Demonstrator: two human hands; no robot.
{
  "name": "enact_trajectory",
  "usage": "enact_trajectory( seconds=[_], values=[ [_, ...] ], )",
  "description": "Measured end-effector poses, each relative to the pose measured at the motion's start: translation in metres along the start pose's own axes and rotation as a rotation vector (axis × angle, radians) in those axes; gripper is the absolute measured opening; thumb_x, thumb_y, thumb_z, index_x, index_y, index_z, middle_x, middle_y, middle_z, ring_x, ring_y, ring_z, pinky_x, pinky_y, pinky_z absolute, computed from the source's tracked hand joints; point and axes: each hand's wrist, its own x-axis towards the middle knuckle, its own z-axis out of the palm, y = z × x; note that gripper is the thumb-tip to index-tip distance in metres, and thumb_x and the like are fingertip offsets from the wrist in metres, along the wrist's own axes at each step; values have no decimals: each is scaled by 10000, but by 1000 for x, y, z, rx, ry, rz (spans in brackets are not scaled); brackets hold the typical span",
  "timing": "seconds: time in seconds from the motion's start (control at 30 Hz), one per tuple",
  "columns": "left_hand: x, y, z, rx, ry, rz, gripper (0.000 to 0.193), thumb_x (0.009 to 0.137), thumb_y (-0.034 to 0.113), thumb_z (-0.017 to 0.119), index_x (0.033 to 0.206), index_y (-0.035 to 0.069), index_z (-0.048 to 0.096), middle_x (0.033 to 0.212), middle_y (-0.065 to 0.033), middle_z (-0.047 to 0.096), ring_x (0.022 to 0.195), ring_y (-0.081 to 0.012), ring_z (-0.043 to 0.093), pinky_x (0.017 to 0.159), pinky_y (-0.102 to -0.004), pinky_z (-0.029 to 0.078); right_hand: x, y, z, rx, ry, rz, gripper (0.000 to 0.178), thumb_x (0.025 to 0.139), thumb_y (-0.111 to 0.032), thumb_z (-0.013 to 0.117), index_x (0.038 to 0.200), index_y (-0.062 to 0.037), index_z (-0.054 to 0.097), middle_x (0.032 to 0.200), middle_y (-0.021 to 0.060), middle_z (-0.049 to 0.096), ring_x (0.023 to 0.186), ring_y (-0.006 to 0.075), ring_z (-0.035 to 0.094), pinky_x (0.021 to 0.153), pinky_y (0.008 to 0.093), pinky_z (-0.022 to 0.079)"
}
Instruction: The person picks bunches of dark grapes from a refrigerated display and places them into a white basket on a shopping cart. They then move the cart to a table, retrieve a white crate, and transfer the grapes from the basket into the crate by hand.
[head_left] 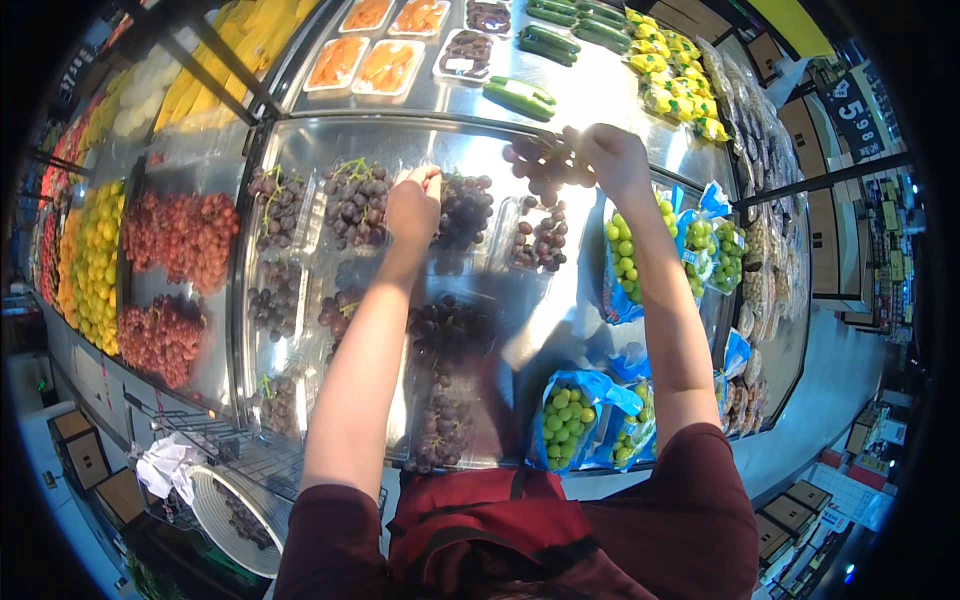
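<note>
We see our right hand [612, 155] in the upper middle of the frame, closed on a bunch of dark grapes [545, 168] lifted just above an open clear tray [540, 240] of grapes on the steel tabletop [590, 95]. Our left hand [413, 205], left of centre, pinches the rim of another clear tray of dark grapes [462, 212]. Blue bags of green grapes [625, 255] lie at the right.

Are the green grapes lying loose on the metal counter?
No: the green grapes sit inside blue-and-clear bags, to the right of the trays of dark grapes on the metal counter.
</note>
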Motion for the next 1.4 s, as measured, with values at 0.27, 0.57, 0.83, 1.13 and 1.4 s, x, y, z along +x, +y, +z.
enact_trajectory(
  seconds=[0.27, 0.57, 0.83, 1.13, 1.4],
  values=[
    [54, 6, 25, 216, -466, -254, 254, 796, 382, 740, 931, 168, 771, 1007, -103, 703, 954, -289, 661, 864, -390, 506, -37, 32, -32, 65, -4, 109, 233, 863, -242, 637, 854, -23, 719, 755, 110, 687, 681, 191, 673, 663, 323, 519],
    [37, -2, -2, -19, -364, -33, 204, 791, 240, 785, 928, 89, 764, 856, -72, 635, 826, -174, 624, 755, -302, 487, -55, 44, -11, -62, 28, -59, 233, 900, -181, 661, 882, 48, 696, 750, 89, 683, 640, 112, 639, 575, 258, 509],
    [10, 23, -35, -159, -373, 156, 123, 835, 149, 736, 924, 68, 759, 808, -43, 603, 798, -147, 553, 744, -265, 438, -54, 48, -5, -11, -34, 17, 242, 901, -193, 651, 908, 45, 696, 748, 103, 695, 649, 133, 660, 603, 266, 517],
    [-13, 51, -68, -277, -213, 212, 109, 793, 69, 759, 884, 15, 729, 804, -39, 577, 764, -156, 539, 698, -274, 430, -39, 55, 4, -174, 43, -170, 271, 881, -264, 646, 853, -4, 716, 719, 111, 664, 654, 197, 629, 638, 323, 491],
    [-17, 89, -147, -229, -75, 184, 118, 814, 29, 739, 931, 14, 731, 875, -18, 579, 824, -114, 549, 721, -239, 433, 20, 66, 44, 15, -300, -3, 338, 882, -357, 678, 823, -27, 717, 639, 43, 633, 550, 131, 600, 536, 276, 471]
  ],
)
